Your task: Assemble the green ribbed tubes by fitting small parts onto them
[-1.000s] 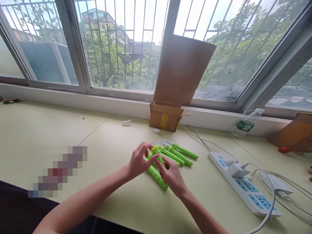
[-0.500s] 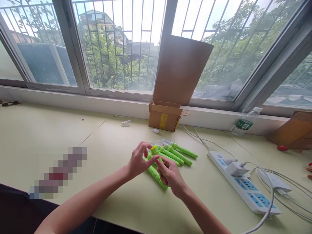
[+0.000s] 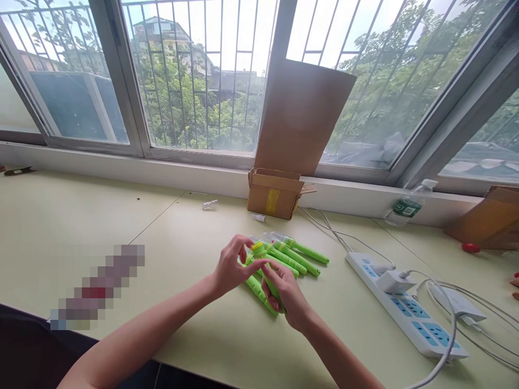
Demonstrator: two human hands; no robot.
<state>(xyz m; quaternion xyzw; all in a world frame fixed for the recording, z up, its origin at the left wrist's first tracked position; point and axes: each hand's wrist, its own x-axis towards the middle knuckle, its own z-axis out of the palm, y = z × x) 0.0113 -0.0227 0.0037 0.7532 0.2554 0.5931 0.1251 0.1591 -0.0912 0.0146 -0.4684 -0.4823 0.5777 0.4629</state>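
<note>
A green plastic stick point(image 3: 274, 289) with a yellow-rimmed head point(image 3: 258, 249) is tilted between my two hands above the table. My right hand point(image 3: 286, 294) is closed round its handle. At the head end, the curved fingers and outstretched thumb of my left hand point(image 3: 233, 265) take hold of the stick. Several similar green sticks point(image 3: 306, 251) with clear tips lie side by side just beyond and beneath my hands. One of them point(image 3: 259, 294) is partly covered by my hands.
A small cardboard box point(image 3: 270, 200) stands by the window ledge, near a small white part point(image 3: 258, 218) and a clear plastic piece point(image 3: 210, 205). To the right are a power strip point(image 3: 389, 286) with cables, a water bottle point(image 3: 409, 205) and a red object point(image 3: 470, 248).
My right hand's grip has shifted slightly round the handle, and the lower end of the held stick shows more below my fingers. My left hand is nearly still.
</note>
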